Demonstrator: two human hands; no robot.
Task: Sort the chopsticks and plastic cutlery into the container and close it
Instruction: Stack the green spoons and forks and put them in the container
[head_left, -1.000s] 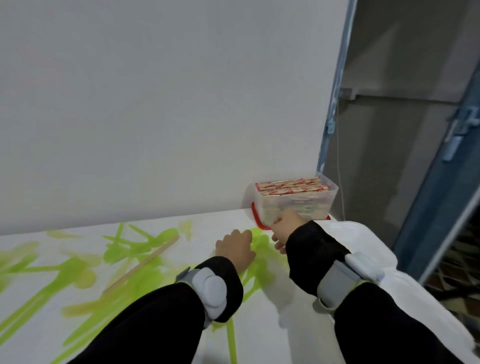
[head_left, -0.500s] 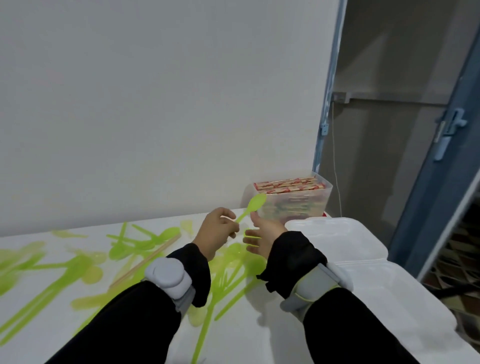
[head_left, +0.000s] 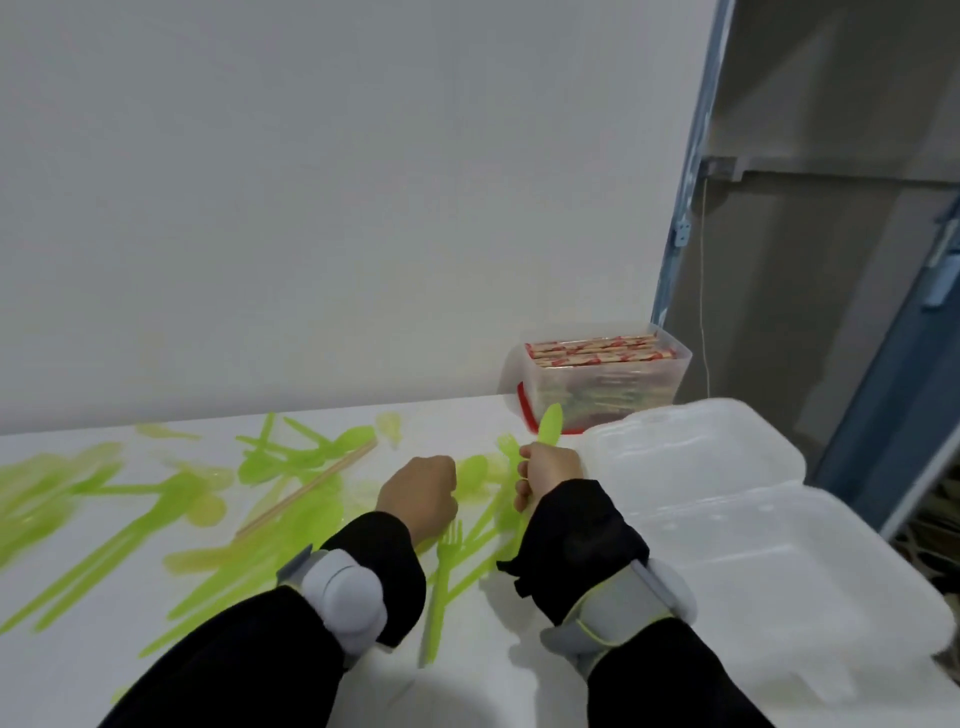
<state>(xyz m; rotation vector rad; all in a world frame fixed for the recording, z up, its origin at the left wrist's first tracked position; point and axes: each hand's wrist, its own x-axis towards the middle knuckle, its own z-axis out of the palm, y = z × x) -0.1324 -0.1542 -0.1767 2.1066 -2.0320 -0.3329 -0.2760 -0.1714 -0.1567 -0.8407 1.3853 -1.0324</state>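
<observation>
Cutlery (head_left: 291, 499), green plastic forks and spoons, lies scattered over the white table (head_left: 457, 691), stretching left of the foam container (head_left: 753, 519). One bare chopstick (head_left: 306, 493) lies aslant among it. The container stands open at the table's right end, lid thrown back, and nothing shows inside it. Behind its far left corner sits a clear tub (head_left: 602, 384) packed with wrapped chopsticks.

Just left of the container, the right hand (head_left: 550, 478) grips a bunch of green pieces, a spoon (head_left: 549, 426) bowl sticking up above the fist. The left hand (head_left: 418, 493), further left, is curled down on the pile; I cannot tell whether it pinches anything. A fork (head_left: 441, 582) lies between the two wrists.

Judging by this, the gathering step is in hand and sorting has barely begun. The next move calls for carrying the bunch rightward over the container rim and laying it down lengthwise, all pieces aligned, so the lid can close later.
</observation>
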